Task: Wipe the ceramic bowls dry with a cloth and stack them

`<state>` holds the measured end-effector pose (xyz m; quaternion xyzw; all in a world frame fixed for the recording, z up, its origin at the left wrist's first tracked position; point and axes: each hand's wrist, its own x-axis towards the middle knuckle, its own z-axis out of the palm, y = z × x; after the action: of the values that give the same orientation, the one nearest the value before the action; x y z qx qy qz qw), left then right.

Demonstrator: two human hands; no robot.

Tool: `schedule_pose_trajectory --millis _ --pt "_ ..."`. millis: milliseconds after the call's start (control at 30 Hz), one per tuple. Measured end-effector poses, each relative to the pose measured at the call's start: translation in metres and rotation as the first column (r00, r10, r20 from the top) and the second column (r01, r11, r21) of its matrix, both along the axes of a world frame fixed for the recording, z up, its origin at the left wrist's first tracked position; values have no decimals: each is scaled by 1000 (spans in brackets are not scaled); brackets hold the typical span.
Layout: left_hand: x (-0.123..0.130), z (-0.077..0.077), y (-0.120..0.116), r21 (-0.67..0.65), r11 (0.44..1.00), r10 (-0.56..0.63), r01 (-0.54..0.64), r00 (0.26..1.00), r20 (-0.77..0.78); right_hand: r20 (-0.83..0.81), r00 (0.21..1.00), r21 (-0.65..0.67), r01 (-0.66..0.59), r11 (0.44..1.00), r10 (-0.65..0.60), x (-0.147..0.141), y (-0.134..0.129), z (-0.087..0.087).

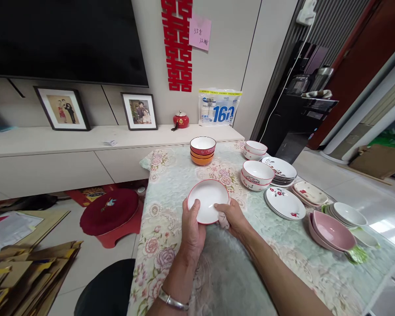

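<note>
A white bowl (pixel 206 197) with a thin red rim is held over the table, its inside facing me. My left hand (pixel 193 226) grips its lower left edge, thumb over the rim and the other fingers behind it. My right hand (pixel 236 218) pinches the right side, thumb reaching inside the bowl; its other fingers are mostly hidden. A pale crumpled cloth (pixel 224 220) hangs from the right hand against the rim. Beyond the bowl stands a stack of red and orange bowls (pixel 202 151). Red-rimmed patterned bowls (pixel 257 175) are stacked to the right.
Along the right side of the flowered tablecloth (pixel 164 237) are flowered plates (pixel 285 203), larger plates (pixel 279 168), oval dishes (pixel 310 193), small white bowls (pixel 349 214) and pink leaf-handled bowls (pixel 332 230). A red stool (pixel 110 213) and a dark seat (pixel 107 289) stand left.
</note>
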<state>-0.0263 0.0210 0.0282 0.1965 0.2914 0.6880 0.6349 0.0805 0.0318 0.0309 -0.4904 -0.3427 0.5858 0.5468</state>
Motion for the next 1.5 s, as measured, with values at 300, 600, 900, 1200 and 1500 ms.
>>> schedule_pose_trajectory --millis 300,600,900,1200,1500 --pt "0 3 -5 53 995 -58 82 933 -355 618 717 479 -19 878 -322 45 7 10" --pt "-12 -3 3 167 981 -11 94 896 -444 668 665 594 -204 778 -335 43 2 18" --pt "-1 4 -2 11 999 43 -43 998 -38 104 987 18 -124 992 121 8 -4 8" --pt "-8 -1 14 -95 994 67 -50 978 195 392 709 -116 -595 796 587 38 -11 29" --pt "-9 6 13 -73 996 -44 56 986 159 817 477 486 -262 834 -326 47 -10 46"
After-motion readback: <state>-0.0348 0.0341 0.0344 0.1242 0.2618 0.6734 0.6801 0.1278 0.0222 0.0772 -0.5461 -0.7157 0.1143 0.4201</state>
